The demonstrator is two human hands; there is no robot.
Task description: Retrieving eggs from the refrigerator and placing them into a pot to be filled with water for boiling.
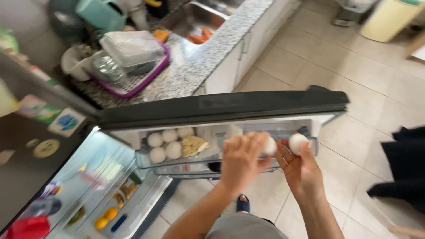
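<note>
White eggs are in both hands. The left hand (241, 159) is closed around one egg (269, 145), which is mostly hidden behind the fingers. The right hand (301, 166) holds a second egg (297, 142) at the fingertips, with the palm half open. Both are just in front of the door shelf (212, 161) of the open fridge, where more eggs (164, 145) lie in a tray beside a wrapped yellowish packet (194, 144). I judge the eggs light, smooth and very fragile; a soft grip around the wide middle is safest. A granite desk (195, 62) with a dish rack (133, 66) stands behind.
</note>
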